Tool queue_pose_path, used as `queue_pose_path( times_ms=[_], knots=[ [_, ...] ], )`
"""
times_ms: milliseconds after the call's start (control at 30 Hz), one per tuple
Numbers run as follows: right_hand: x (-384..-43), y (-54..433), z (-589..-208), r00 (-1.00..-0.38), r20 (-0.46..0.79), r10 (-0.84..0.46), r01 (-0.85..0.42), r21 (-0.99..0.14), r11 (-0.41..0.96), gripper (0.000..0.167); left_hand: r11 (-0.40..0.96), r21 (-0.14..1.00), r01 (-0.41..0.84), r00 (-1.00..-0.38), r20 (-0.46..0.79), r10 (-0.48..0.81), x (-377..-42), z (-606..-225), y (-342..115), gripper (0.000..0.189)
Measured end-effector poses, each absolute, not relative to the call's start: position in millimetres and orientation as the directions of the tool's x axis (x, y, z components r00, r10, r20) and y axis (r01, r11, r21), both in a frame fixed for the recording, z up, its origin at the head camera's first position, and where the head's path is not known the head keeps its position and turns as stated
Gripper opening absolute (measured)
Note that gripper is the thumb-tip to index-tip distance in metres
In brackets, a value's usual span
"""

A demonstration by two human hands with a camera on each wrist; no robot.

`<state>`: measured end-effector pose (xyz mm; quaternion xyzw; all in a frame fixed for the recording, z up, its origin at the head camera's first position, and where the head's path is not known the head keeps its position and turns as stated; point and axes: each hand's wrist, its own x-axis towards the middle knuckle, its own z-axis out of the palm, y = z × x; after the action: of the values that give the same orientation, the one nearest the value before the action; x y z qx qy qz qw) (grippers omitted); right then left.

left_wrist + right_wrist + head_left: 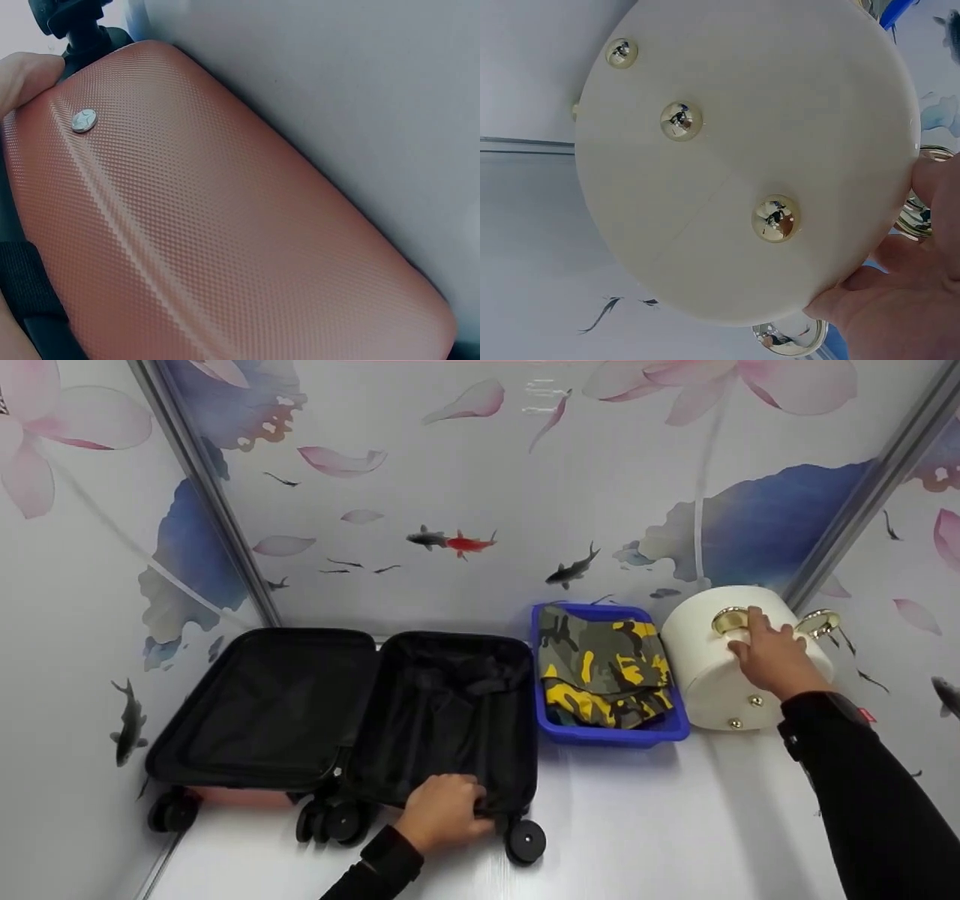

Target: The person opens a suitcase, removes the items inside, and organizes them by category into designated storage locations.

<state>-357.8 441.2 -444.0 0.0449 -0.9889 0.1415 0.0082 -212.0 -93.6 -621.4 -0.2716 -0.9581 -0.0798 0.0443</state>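
An open suitcase [450,720] lies spread flat, black-lined inside, with a textured pink shell [225,210] outside. My left hand [439,814] grips the near rim of its right half, fingers over the edge and thumb against the shell beside a wheel. To the right, a white cylindrical box [701,660] lies on its side, its base with gold ball feet [681,121] facing me. My right hand [776,652] rests on top of this box between its two gold ring handles, fingers extended.
Between the suitcase and the white box stands a blue basket [611,737] holding folded camouflage cloth [600,660] in grey, black and yellow. Printed panel walls [450,585] close off the back and both sides. Black wheels [525,841] stick out at the suitcase's near side.
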Motion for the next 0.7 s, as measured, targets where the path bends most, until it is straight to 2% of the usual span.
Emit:
queue_pose_path(
  times_ms=[300,500,600,700],
  knots=[
    [-363,439,-443,-0.998,-0.007,-0.056,-0.051,-0.314,0.948,0.074,0.844,0.137,0.519,-0.855,0.089,0.511,-213,-620,-94,0.040],
    [-362,434,-447,-0.997,0.060,-0.051,-0.068,-0.318,0.946,0.072,0.844,0.149,0.516,-0.857,0.104,0.506,-212,-620,-96,0.038],
    [-361,430,-451,-0.989,0.145,-0.033,-0.076,-0.306,0.949,0.074,0.840,0.153,0.521,-0.854,0.112,0.509,-212,-618,-98,0.037],
    [-356,417,-456,-0.927,0.371,0.045,-0.079,-0.312,0.947,0.065,0.822,0.172,0.543,-0.840,0.127,0.528,-213,-616,-100,0.041]
  ],
)
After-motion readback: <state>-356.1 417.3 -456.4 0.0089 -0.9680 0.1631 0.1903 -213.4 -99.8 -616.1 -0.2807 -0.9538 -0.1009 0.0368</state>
